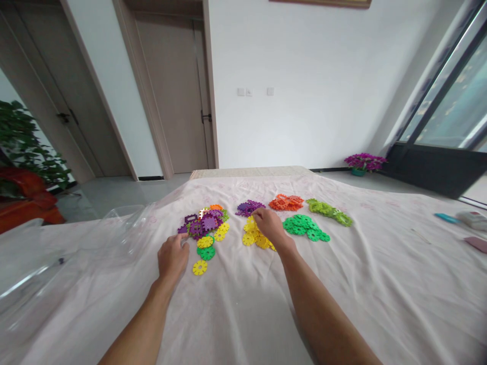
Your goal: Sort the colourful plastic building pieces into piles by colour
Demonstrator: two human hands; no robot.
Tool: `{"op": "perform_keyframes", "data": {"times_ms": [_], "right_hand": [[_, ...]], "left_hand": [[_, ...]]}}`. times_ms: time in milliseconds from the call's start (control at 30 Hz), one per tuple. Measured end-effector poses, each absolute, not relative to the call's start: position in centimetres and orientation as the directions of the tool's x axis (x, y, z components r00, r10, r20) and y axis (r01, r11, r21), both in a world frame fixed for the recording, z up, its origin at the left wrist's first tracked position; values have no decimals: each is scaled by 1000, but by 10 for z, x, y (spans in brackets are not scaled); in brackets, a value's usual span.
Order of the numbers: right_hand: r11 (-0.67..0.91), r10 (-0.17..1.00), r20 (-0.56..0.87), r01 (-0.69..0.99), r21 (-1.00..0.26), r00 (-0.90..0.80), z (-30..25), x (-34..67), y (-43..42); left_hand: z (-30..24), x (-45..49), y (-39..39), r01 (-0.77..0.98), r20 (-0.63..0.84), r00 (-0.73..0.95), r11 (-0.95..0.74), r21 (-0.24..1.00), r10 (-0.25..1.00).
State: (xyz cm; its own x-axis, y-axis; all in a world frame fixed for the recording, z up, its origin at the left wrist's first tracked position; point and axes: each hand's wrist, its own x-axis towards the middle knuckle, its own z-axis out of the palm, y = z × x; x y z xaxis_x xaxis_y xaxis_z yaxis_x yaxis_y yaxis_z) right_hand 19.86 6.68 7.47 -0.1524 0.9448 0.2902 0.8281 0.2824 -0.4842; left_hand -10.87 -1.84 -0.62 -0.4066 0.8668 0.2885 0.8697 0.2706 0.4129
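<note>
Flat plastic snap-together pieces with notched edges lie in groups on the cloth. My left hand (173, 257) rests at the left edge of a mixed pile (209, 223) of purple, yellow, green and orange pieces. Its index fingertip touches a purple piece (183, 229); the thumb stands apart. My right hand (269, 228) is over the yellow discs (249, 238), partly covering them. Its fingers are pinched at their upper edge, just below the purple pieces (249, 207); what they hold is hidden. A single yellow disc (200, 267) lies nearest me, below a green disc (207, 253).
Orange pieces (286, 203), light green pieces (330, 212) and green discs (305, 226) lie in separate groups to the right. Clear plastic packaging (102, 248) spreads over the left side. A blue item (447, 218) and a pink item (476, 244) lie far right on the cloth (380, 284).
</note>
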Motion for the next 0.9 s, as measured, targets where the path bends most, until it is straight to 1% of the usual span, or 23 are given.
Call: {"op": "perform_keyframes", "data": {"times_ms": [133,233,300,433,567,633,700,800,900], "right_hand": [[126,982,179,895,-427,-53,78,231,74],[67,982,188,899,-433,17,79,238,76],[132,970,241,881,-455,-21,80,231,74],[373,919,315,788,-490,-239,80,199,64],[551,835,293,686,-476,-467,70,158,43],[606,791,271,645,-464,-548,61,141,31],[646,756,272,617,-449,-595,52,128,21],[684,727,290,617,-390,-623,41,114,11],[692,722,298,653,-308,-625,34,105,9]], "left_hand": [[-6,-109,-18,871,286,-406,272,410,868],[-6,-109,-18,871,289,-403,267,412,869],[-6,-109,-19,870,286,-404,267,415,869],[-5,-108,-19,864,280,-407,267,426,870],[-3,-106,-21,862,278,-411,271,429,868],[-3,-106,-21,864,282,-410,270,425,867],[-2,-105,-22,866,284,-410,271,420,867],[-1,-104,-22,867,284,-409,272,417,867],[0,-104,-22,868,288,-407,269,418,867]]}}
